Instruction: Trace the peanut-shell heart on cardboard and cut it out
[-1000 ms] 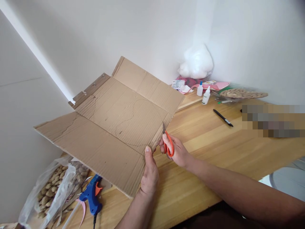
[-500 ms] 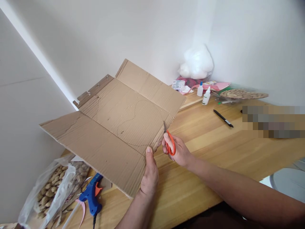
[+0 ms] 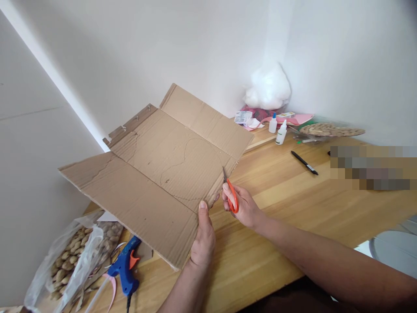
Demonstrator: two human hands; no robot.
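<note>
My left hand grips the near edge of a large flattened brown cardboard sheet, thumb on top, and holds it up above the wooden table. A curved pencil outline is drawn on the sheet. My right hand holds orange-handled scissors. Their blades sit at the sheet's right edge, close to the pencil line.
A blue glue gun and a clear bag of brown pods lie at the near left. At the back stand two white glue bottles, a white fluffy bag, a woven piece and a black pen.
The cardboard has shifted slightly to the right and turned a little. Both hands stay in nearly the same place, the scissors still at the sheet's right edge.
</note>
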